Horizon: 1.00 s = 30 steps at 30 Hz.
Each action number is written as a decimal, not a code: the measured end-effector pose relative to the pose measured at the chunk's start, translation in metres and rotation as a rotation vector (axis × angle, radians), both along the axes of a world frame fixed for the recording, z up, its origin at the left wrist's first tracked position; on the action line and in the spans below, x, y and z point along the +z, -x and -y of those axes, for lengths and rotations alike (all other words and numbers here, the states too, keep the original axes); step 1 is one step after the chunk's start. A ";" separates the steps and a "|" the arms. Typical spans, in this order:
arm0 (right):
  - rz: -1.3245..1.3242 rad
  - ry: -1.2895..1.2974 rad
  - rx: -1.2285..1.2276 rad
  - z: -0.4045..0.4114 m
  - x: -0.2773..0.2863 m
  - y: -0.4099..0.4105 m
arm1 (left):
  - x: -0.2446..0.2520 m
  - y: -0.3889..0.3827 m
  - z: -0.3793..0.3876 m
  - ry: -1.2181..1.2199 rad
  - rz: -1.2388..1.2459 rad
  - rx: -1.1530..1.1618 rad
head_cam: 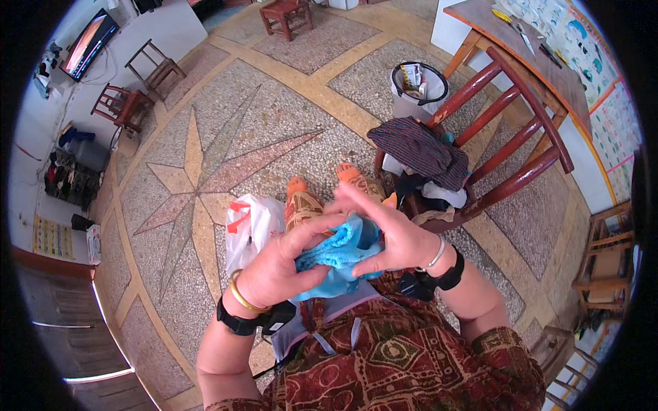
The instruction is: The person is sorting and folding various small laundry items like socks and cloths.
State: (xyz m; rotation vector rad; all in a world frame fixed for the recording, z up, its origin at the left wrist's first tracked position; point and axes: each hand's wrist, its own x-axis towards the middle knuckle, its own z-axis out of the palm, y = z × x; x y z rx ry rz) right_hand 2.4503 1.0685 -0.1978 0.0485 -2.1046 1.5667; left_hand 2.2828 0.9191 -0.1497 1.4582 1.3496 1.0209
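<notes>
A bright blue fabric item (339,246) with a gathered, elastic-looking edge is bunched up in front of my lap. My left hand (280,267) grips its left side, thumb on the near face and fingers over the top. On the other side my right hand (406,239) has the fabric between thumb and palm, its long fingers stretched out over the far edge and slightly blurred. A white plastic bag (254,221) with red print stands on the floor beyond my left hand. Under the blue fabric, a greyish-purple cloth (354,300) lies across my lap.
A red wooden chair (493,92) at the right holds a pile of clothes (421,149). Behind it stands a lined waste bin (419,100) with packaging inside. Scissors (524,38) lie on a wooden table (478,15). Small chairs (121,105) line the left wall.
</notes>
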 end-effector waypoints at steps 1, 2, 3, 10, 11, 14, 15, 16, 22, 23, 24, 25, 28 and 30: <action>0.099 0.045 0.107 -0.002 -0.001 -0.002 | 0.002 0.003 -0.002 0.013 0.023 -0.022; 0.197 0.088 0.215 -0.005 -0.002 -0.003 | 0.003 0.005 -0.003 0.025 0.046 -0.042; 0.428 0.085 0.264 -0.006 -0.004 -0.008 | 0.004 0.007 -0.005 0.052 0.086 -0.005; 0.405 0.334 0.267 0.003 -0.034 -0.003 | -0.002 0.022 -0.014 0.114 -0.025 0.066; 0.445 0.423 0.258 0.005 -0.036 -0.002 | -0.006 0.024 -0.014 0.095 0.032 0.093; 0.487 0.714 0.219 0.008 -0.034 -0.003 | -0.024 0.028 -0.018 0.020 0.362 0.214; 0.448 0.828 0.198 0.007 -0.031 -0.005 | -0.031 0.028 -0.020 -0.033 0.547 0.276; 0.417 0.944 0.172 0.006 -0.027 -0.007 | -0.038 0.026 -0.022 -0.084 0.734 0.336; 0.221 1.039 0.004 0.006 -0.018 -0.005 | -0.066 0.005 -0.022 0.155 0.901 0.317; 0.246 0.981 0.001 0.006 -0.019 -0.004 | -0.067 0.001 -0.018 0.187 0.893 0.347; 0.331 0.929 -0.045 0.005 -0.021 -0.004 | -0.067 -0.002 -0.015 0.169 0.921 0.328; 0.272 0.922 0.007 0.007 -0.022 -0.005 | -0.066 0.000 -0.013 0.242 0.888 0.339; 0.284 0.902 0.033 0.008 -0.027 -0.008 | -0.063 0.004 -0.011 0.460 0.888 0.243; 0.318 0.867 0.052 0.007 -0.029 -0.010 | -0.063 0.003 -0.011 0.352 0.896 0.285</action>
